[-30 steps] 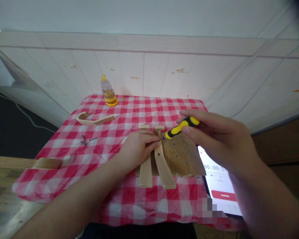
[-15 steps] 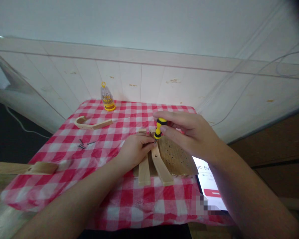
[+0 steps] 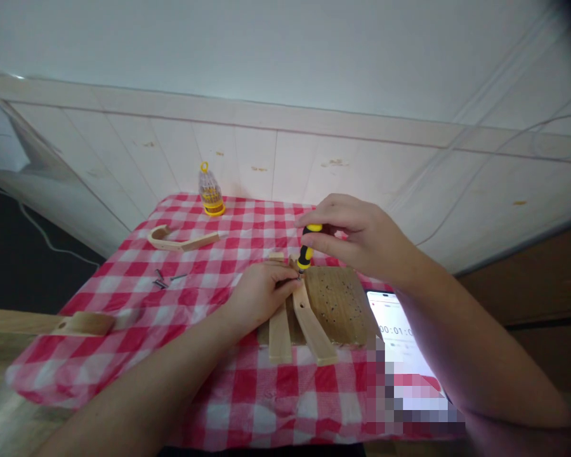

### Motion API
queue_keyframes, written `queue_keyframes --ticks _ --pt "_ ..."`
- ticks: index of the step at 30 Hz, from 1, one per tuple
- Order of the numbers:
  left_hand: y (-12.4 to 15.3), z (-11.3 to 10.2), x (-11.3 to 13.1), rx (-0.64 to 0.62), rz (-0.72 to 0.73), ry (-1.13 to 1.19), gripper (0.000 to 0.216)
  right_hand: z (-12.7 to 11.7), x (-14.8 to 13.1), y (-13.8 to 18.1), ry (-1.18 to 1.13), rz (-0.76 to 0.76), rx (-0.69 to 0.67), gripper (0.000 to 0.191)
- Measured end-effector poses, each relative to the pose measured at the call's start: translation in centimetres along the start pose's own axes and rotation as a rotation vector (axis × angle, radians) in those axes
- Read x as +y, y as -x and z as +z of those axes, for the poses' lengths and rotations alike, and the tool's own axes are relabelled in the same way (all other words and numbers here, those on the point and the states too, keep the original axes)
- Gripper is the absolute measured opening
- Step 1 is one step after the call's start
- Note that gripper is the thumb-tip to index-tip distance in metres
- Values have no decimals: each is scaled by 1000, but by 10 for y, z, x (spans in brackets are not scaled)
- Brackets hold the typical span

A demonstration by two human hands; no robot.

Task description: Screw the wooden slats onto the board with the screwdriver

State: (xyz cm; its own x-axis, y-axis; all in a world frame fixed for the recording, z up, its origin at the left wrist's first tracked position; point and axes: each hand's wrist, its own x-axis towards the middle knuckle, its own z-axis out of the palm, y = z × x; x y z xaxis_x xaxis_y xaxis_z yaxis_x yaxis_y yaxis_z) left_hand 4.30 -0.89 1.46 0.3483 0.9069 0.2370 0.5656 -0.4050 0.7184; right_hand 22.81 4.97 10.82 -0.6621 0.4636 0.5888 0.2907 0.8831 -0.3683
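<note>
Now, right hand (image 3: 361,244): fingers are clamping upright screwdriver (image 3: 306,254).
Left hand (image 3: 259,295): fingertips are pinching together at its tip.
Risk: tip possibly slipping off, jabbing those fingertips.

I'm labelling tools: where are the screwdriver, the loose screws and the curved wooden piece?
screwdriver (image 3: 306,254): head view, on the yellow-and-black handle.
loose screws (image 3: 162,280): head view, middle of the dark cluster.
curved wooden piece (image 3: 193,241): head view, on its straight arm.
</note>
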Motion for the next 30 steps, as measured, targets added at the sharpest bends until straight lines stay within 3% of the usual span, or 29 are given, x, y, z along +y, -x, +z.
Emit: queue_keyframes --ticks 8,17,24,30 --pt "-1 -1 4 -22 10 17 16 2 -11 25 8 -92 -6 38" --pt "-3 -2 1 -45 44 -56 17 14 -4 25 -28 77 127 26" --pt "-8 -1 -9 -39 112 -117 17 10 5 28 -106 160 116 22" --pt "-10 -1 -12 -31 82 -55 20 8 12 25 -67 95 115 27"
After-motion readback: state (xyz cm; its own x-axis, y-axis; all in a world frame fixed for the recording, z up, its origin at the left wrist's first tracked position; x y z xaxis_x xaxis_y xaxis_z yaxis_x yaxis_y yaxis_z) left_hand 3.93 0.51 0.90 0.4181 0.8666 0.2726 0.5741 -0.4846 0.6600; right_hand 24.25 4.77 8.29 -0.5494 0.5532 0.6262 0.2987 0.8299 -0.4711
